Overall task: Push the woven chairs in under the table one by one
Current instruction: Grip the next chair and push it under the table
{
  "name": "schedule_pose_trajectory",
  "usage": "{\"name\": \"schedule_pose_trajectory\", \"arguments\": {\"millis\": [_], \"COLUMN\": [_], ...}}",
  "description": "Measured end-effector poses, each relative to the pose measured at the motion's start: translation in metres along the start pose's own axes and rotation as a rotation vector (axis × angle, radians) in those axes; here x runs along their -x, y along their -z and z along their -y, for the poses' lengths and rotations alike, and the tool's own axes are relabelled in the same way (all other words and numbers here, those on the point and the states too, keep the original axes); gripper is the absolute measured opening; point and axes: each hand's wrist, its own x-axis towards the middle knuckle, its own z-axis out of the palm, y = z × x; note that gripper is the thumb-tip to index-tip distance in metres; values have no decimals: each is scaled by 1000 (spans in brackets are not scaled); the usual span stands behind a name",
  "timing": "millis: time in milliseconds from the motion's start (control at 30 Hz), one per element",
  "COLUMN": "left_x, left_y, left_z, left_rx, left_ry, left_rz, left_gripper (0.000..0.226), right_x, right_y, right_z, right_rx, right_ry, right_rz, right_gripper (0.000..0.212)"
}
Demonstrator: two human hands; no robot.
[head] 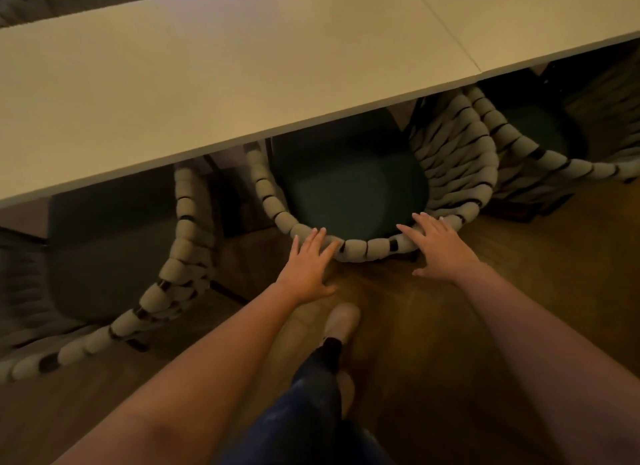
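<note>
A woven chair (pixel 453 160) with a thick pale rope back and a dark green seat cushion stands in front of me, its front half under the white table (pixel 221 73). My left hand (pixel 308 267) and my right hand (pixel 440 246) lie with straight, spread fingers against the curved top rim of its back, left and right of its middle. A second woven chair (pixel 180 257) stands to the left, farther out from the table. A third woven chair (pixel 554 156) sits to the right, mostly under the tabletop.
Brown wooden floor (pixel 485 326) stretches behind the chairs. My leg in dark trousers and a pale shoe (pixel 341 322) stand just behind the middle chair. The table's long front edge runs diagonally across the view.
</note>
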Motion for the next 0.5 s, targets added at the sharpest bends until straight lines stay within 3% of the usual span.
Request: {"name": "schedule_pose_trajectory", "arguments": {"millis": [133,267,367,500], "left_x": [-55,-96,-118,-134], "left_y": [2,-7,-9,-7], "left_z": [-28,-65,-81,-82], "left_rx": [-44,-27,-15,-26], "left_ry": [-24,41,155,246], "left_rz": [106,232,247,314], "left_gripper": [92,90,74,50], "right_x": [-33,-65,-86,-104], "right_y": [5,5,-7,-4], "right_z": [-55,-105,-137,-153], "right_rx": [107,218,231,343], "right_ry": [12,-9,-14,124], "right_rz": [106,223,198,236], "right_gripper": [100,78,64,57]}}
